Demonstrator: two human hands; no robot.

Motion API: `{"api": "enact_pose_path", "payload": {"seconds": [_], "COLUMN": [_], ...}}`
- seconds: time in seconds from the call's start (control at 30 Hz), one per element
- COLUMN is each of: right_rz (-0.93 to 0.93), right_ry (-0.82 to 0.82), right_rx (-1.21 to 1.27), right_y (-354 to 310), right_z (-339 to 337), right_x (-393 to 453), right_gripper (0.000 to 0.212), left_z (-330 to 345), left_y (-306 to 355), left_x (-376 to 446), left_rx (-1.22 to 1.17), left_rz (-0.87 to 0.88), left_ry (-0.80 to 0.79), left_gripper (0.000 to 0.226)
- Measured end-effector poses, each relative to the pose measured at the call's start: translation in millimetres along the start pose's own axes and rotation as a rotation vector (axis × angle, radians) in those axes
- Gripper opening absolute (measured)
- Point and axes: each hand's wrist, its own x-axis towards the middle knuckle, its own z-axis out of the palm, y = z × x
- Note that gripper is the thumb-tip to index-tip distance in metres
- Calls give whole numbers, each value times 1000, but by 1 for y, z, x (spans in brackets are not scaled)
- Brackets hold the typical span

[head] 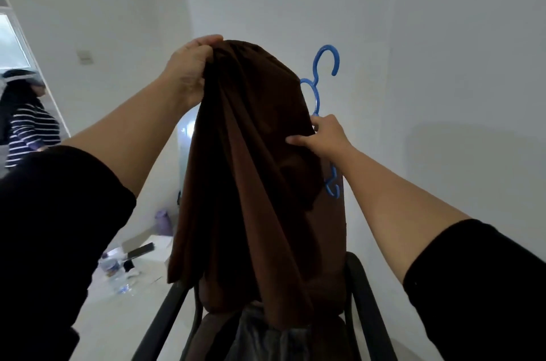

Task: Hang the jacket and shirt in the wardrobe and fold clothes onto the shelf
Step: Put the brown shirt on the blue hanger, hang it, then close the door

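A dark brown garment (251, 171) hangs in long folds in front of me, held up high. My left hand (189, 71) grips its top edge, fingers curled over the bunched cloth. My right hand (322, 139) holds a blue plastic hanger (322, 77) by its neck, thumb pressed against the cloth. The hanger's hook points up behind the garment, and one notched end (332, 186) shows below my wrist. The rest of the hanger is hidden by the cloth.
A black-framed chair (360, 295) with more dark clothes (266, 337) on it stands below the garment. On the white floor at lower left lie a water bottle (113, 272), a phone (140, 250) and a purple bottle (164, 221). A person in a striped top (26, 130) stands at far left.
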Motion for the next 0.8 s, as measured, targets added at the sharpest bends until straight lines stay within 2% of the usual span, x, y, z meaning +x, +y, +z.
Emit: {"api": "enact_pose_path", "payload": {"seconds": [0.1,0.2,0.27,0.33,0.4,0.47,0.57,0.6,0.7,0.8], "right_rz": [-14,-1,-1,-4,9,-9,-113,-147,-215,-204], "right_ry": [-1,-5,-22,-28,-33,-78,-179,-190,-160,-125], "right_rx": [-34,-7,-1,2,21,-23,-202,-248,-360,-380], "right_y": [-19,-38,-54,-67,-79,-88,-101,-104,-109,-105], "right_z": [9,4,1,0,0,1,10,12,9,-4], "right_x": [-15,-26,-33,-38,-42,-46,-55,-58,-63,-65], "right_gripper": [25,22,23,28,31,28,22,22,25,24], "left_z": [-24,-62,-87,-104,-108,-99,-72,-61,-39,-24], "left_y": [9,2,-12,-25,-34,-39,-42,-43,-47,-52], "left_x": [-17,-30,-38,-49,-61,-73,-86,-90,-99,-107], "left_rx": [145,522,802,1005,1133,1125,959,938,847,722], "left_rz": [-12,-47,-84,-179,-298,-356,-328,-316,-341,-324], "left_ry": [44,171,190,113,-76,-281,-460,-513,-589,-578], "left_gripper": [29,31,32,28,22,17,51,55,38,30]}}
